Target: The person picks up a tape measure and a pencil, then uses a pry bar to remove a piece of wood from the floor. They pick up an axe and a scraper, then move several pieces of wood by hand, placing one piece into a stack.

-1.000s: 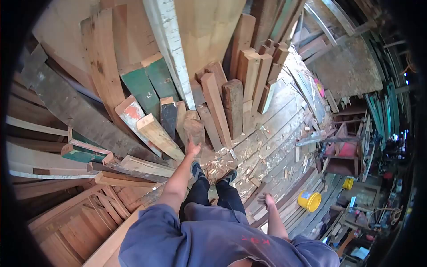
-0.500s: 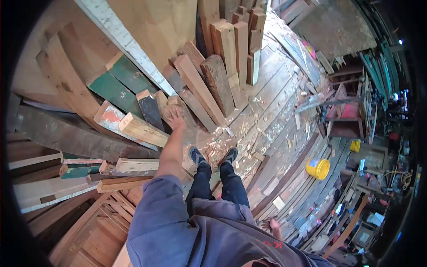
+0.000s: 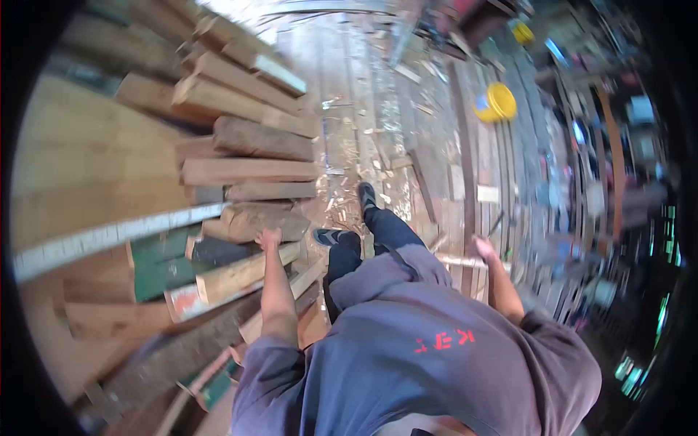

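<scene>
My left hand (image 3: 269, 238) reaches to the near end of a short, rough brown wood block (image 3: 265, 221) in the leaning stack. Its fingers look apart and touch or nearly touch the block; blur hides the exact contact. Just below lies a pale squared timber (image 3: 243, 275), beside a dark-painted block (image 3: 218, 251) and a green-painted board (image 3: 163, 261). Out to the right, my right hand (image 3: 483, 248) is held over the floor with its fingers curled. A thin dark stick-like thing (image 3: 497, 221) shows at its fingertips; whether the hand grips it is too blurred to say.
Several thick timbers (image 3: 251, 171) lean at the left, beside a long white-painted strip (image 3: 116, 240). Shavings and offcuts litter the plank floor (image 3: 342, 145) around my feet. A yellow bucket (image 3: 496, 103) stands at the upper right, near cluttered shelving (image 3: 618, 160).
The view has turned, so the timber stack now lies to the left. My left hand has shifted to the block's near end. My right hand has moved out from my side, away from my body.
</scene>
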A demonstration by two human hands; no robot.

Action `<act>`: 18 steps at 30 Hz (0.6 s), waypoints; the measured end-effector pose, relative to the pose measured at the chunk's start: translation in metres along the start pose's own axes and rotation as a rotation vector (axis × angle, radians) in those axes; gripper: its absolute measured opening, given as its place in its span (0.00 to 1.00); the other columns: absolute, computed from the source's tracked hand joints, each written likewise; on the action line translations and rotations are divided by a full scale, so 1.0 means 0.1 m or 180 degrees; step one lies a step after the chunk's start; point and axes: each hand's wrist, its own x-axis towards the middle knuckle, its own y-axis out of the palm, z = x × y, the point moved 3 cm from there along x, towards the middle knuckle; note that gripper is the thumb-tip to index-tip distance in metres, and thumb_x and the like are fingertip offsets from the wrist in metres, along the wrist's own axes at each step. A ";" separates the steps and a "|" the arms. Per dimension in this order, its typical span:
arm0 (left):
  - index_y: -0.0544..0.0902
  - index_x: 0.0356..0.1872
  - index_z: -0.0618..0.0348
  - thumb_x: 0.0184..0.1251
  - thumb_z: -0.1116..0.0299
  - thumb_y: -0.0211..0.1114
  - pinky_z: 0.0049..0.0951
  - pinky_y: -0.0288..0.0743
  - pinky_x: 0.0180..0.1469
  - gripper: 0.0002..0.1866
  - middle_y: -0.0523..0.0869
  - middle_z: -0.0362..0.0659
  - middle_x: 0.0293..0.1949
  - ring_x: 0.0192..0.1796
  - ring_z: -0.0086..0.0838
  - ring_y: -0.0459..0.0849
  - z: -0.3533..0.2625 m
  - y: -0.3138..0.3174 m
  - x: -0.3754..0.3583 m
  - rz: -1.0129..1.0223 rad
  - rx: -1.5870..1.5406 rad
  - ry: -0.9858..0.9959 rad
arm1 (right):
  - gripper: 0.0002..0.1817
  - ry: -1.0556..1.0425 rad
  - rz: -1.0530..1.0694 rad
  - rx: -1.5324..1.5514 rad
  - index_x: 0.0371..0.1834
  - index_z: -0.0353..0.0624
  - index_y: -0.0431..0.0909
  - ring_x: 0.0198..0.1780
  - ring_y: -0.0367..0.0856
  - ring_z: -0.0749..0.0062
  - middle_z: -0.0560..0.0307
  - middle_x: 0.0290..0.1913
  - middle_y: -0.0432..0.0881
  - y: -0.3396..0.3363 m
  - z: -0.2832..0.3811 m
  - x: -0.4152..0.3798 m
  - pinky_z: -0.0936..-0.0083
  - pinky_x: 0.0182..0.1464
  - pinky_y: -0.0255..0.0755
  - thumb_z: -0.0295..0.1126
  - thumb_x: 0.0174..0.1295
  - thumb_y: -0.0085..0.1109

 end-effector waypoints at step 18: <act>0.48 0.72 0.49 0.57 0.61 0.59 0.30 0.75 0.29 0.42 0.79 0.50 0.45 0.35 0.32 0.80 -2.44 0.61 -0.46 0.1284 -0.1427 0.0592 | 0.20 0.0230 0.0459 0.0596 0.49 0.36 0.69 0.27 0.83 0.64 0.48 0.36 0.81 -0.27 0.55 0.76 0.73 0.25 0.78 0.40 0.60 0.53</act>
